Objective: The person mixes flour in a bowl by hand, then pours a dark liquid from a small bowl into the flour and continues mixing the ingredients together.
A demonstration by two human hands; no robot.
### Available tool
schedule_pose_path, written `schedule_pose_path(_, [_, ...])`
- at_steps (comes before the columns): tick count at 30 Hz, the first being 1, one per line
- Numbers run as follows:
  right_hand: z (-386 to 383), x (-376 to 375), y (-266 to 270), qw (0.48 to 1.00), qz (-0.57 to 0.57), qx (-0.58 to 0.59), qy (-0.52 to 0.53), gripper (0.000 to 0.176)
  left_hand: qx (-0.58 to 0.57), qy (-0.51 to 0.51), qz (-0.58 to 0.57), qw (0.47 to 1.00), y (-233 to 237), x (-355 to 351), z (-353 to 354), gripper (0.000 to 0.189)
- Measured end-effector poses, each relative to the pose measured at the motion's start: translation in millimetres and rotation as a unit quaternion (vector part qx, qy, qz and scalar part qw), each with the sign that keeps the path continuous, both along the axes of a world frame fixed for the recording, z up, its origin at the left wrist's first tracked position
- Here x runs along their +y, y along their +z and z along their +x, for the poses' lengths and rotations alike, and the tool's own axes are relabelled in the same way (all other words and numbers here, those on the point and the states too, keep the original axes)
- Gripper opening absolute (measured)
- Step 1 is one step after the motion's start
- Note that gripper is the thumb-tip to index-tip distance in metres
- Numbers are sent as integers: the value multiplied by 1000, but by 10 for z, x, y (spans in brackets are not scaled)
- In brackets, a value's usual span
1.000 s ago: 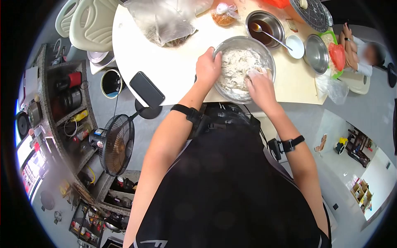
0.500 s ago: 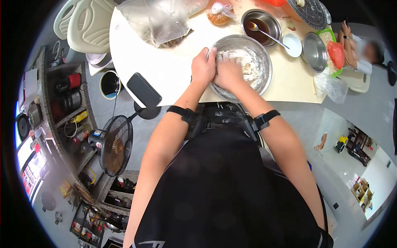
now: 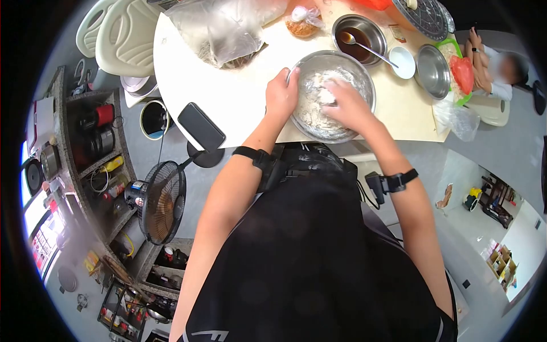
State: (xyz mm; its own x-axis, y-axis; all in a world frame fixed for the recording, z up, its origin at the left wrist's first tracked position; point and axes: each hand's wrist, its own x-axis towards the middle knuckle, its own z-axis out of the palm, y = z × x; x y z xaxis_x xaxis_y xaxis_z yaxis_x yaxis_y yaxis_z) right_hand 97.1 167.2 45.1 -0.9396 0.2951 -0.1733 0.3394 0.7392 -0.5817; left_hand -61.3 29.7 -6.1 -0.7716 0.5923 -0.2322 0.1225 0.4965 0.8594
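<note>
A steel mixing bowl [image 3: 369, 85] stands near the front edge of the table and holds a pale, floury mixture [image 3: 313, 111]. My left hand [image 3: 281, 94] grips the bowl's left rim, thumb on the inside. Inside the bowl, my right hand [image 3: 346, 105] has its fingers curled into the mixture at the middle right; whatever they hold is hidden. Behind the bowl is a smaller steel bowl [image 3: 380, 39] of dark brown liquid, with a spoon [image 3: 370, 49] resting across it. A small white bowl [image 3: 402, 62] sits under the spoon's handle.
A black phone [image 3: 201, 127] lies at the table's left edge, near a fan [image 3: 163, 202]. Plastic bags [image 3: 222, 25] are at the back left. An empty steel bowl [image 3: 433, 72] and a red bag [image 3: 461, 75] stand right. Another person [image 3: 498, 68] sits beyond the table's right side.
My right hand has moved from the left side of the bowl to its middle right, and the right forearm has swung right. My left hand stays on the rim.
</note>
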Motion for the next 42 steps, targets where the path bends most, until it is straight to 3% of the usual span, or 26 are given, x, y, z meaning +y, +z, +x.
schedule_pose_path(7, [338, 199, 99, 994, 88, -51, 31, 54, 1, -5, -2, 1000, -39, 33, 25, 44])
schedule_pose_path(10, [301, 177, 225, 982, 4, -187, 34, 57, 3, -7, -2, 1000, -40, 30, 39, 44])
schedule_pose_path(20, [301, -60, -186, 959, 67, -272, 44, 72, 5, -27, -9, 1000, 19, 42, 101, 44])
schedule_pose_path(26, [365, -30, -536, 987, 92, -129, 15, 78, -1, -41, -15, 999, -12, 36, 82, 42])
schedule_pose_path(31, [211, 43, -597, 997, 39, -52, -40, 47, 16, -64, -21, 998, 13, 50, 6, 42])
schedule_pose_path(34, [205, -9, -457, 986, 130, -9, -105, 54, 37, -65, -20, 997, -14, 55, 0, 42])
schedule_pose_path(39, [252, -370, 102, 975, 133, -173, 48, 44, 27, -48, -25, 998, -33, 79, 52, 42])
schedule_pose_path(42, [343, -410, 120, 984, 126, -121, -21, 40, 3, -36, -7, 999, -3, 77, 67, 41])
